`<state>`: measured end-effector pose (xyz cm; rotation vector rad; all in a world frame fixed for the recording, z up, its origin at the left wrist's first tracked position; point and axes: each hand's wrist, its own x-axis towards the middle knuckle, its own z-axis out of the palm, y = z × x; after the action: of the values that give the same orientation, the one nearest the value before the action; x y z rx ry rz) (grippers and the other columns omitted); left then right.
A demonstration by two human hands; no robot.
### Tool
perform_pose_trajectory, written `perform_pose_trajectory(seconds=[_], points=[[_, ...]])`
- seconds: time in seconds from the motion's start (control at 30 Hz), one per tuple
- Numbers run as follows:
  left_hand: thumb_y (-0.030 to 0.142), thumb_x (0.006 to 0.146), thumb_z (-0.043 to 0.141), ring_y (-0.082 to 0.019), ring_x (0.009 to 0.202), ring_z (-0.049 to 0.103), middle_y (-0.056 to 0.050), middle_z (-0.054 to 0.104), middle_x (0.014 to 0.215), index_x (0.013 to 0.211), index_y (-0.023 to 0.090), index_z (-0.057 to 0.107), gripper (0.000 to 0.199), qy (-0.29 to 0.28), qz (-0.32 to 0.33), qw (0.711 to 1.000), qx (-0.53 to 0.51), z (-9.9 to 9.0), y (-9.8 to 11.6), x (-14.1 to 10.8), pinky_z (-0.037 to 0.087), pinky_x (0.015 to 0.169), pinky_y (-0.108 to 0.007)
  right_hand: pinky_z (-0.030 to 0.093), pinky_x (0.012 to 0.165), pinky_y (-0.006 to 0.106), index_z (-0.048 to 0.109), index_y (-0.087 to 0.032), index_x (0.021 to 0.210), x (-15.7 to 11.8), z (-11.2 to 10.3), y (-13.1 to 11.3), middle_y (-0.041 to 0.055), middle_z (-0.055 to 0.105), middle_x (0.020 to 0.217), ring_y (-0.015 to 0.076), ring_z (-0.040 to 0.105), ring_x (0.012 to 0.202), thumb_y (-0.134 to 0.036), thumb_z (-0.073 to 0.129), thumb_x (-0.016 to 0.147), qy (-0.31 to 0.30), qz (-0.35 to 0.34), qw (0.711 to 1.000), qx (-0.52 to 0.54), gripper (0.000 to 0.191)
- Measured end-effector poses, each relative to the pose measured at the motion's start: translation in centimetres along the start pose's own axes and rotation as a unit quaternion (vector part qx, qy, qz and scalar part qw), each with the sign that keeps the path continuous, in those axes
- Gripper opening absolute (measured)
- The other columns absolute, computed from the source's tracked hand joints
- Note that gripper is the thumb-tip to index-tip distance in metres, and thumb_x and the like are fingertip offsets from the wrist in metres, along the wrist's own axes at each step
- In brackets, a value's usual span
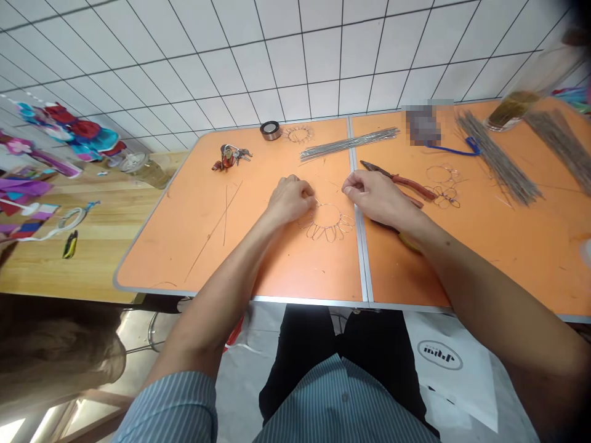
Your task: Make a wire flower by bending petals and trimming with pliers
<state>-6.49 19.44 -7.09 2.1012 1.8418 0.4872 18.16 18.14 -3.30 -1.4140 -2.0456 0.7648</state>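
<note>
A thin wire ring with petal-like loops, a wire flower [329, 232], lies on the orange table [286, 271] between my hands. My left hand [292, 198] is closed at its upper left edge, thumb and fingers pinched on the wire. To the right, my right hand [373, 194] is held with thumb and forefinger pressed together; whatever is in the pinch is too fine to make out. Red-handled pliers [410, 183] lie just behind my right hand. A second tool with yellow handles [409, 242] is partly hidden under my right forearm.
Straight wires [348, 145], a tape roll [270, 130] and keys [233, 156] lie toward the tiled wall. More wire bundles [501, 161] and small wire loops [444, 197] are at right. Loose wires [212, 232] lie at left. A metal seam [362, 258] crosses the table.
</note>
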Motion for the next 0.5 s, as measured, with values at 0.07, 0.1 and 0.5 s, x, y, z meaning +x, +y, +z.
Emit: perform_pose_trajectory(seconds=[0.07, 0.1, 0.5], points=[[0.022, 0.086, 0.075, -0.034, 0.123, 0.061, -0.014, 0.073, 0.117, 0.093, 0.021, 0.082, 0.011, -0.001, 0.006, 1.000, 0.000, 0.4, 0.3, -0.1, 0.052, 0.104, -0.047, 0.047, 0.077, 0.038, 0.071, -0.022, 0.092, 0.2, 0.5, 0.1, 0.0075, 0.078, 0.095, 0.0253, 0.068, 0.088, -0.023, 0.066, 0.096, -0.012, 0.015, 1.000, 0.013, 0.007], [0.020, 0.086, 0.074, -0.034, 0.122, 0.061, -0.013, 0.073, 0.116, 0.090, 0.020, 0.081, 0.008, 0.006, 0.010, 1.000, -0.005, 0.4, 0.3, -0.1, 0.052, 0.102, -0.046, 0.047, 0.078, 0.038, 0.071, -0.022, 0.092, 0.3, 0.7, 0.2, 0.0072, 0.078, 0.095, 0.0248, 0.068, 0.088, -0.022, 0.066, 0.096, -0.017, 0.017, 0.999, 0.020, 0.007], [0.019, 0.078, 0.076, -0.015, 0.074, 0.067, -0.003, 0.075, 0.079, 0.077, 0.018, 0.071, 0.006, -0.015, -0.006, 0.886, -0.463, -0.9, 1.5, -1.6, 0.050, 0.075, -0.028, 0.045, 0.071, 0.034, 0.076, -0.023, 0.086, 0.8, 1.9, 2.1, 0.0023, 0.074, 0.083, 0.0193, 0.062, 0.076, -0.033, 0.079, 0.089, -0.099, -0.023, 0.983, 0.154, 0.010]])
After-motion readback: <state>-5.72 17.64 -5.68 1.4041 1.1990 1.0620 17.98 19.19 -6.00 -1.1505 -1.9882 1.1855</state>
